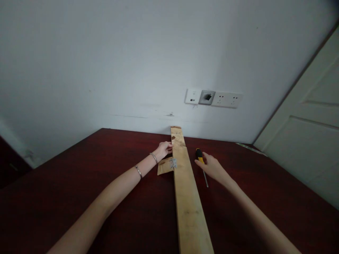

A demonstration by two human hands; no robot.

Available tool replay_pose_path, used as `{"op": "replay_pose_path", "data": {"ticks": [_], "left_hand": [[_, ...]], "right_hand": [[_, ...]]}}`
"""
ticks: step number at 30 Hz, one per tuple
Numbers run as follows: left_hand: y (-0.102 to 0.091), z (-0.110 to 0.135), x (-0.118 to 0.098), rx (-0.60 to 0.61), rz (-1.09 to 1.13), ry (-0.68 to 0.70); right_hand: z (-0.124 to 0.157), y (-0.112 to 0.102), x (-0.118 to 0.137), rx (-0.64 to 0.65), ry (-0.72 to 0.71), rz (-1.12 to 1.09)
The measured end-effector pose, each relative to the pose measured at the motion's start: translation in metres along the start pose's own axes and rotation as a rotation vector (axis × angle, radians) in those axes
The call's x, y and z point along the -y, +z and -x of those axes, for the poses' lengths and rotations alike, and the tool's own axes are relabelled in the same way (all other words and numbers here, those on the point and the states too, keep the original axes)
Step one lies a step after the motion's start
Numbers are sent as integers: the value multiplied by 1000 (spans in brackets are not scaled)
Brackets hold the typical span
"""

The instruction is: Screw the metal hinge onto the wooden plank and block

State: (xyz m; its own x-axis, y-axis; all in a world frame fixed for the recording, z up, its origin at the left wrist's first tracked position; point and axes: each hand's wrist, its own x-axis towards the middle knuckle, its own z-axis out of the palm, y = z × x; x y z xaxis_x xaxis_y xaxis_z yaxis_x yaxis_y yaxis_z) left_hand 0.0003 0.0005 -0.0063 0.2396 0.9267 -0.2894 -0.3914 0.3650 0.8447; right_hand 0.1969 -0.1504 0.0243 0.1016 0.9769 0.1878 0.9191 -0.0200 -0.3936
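A long, pale wooden board (185,190) runs away from me across the dark red table. Joined to its left edge by a small metal hinge (173,163) is a short wooden piece (164,167). My left hand (164,149), fingers curled, grips the board's left edge just beyond the hinge. On the other side of the board, my right hand (212,166) has its thumb and fingers around the yellow and black handle of a screwdriver (200,157). The screwdriver's metal shaft points back toward me, low over the tabletop.
The dark red table (127,211) meets a white wall (119,63) at the board's far end. Sockets and a switch plate (226,100) are set in the wall. A pale panelled door (312,141) stands at right, and a thin flat strip (251,149) lies near the table's back right corner.
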Motion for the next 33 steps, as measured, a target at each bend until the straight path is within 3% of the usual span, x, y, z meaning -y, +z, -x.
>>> {"op": "replay_pose_path", "data": {"ticks": [3,6,10,18,28,33], "left_hand": [[2,1,-2,-10,4,-2],[3,1,-2,-22,11,-7],[3,-2,-1,-31,3,-34],[5,-6,-1,-30,-16,-56],[5,4,-4,-36,-33,-47],[7,3,-5,-15,-12,-38]], "right_hand": [[52,2,22,10,-68,-35],[101,13,43,-59,-25,68],[134,27,69,-85,52,140],[119,35,97,-157,132,194],[101,37,92,-48,238,92],[103,35,96,-68,284,67]]}}
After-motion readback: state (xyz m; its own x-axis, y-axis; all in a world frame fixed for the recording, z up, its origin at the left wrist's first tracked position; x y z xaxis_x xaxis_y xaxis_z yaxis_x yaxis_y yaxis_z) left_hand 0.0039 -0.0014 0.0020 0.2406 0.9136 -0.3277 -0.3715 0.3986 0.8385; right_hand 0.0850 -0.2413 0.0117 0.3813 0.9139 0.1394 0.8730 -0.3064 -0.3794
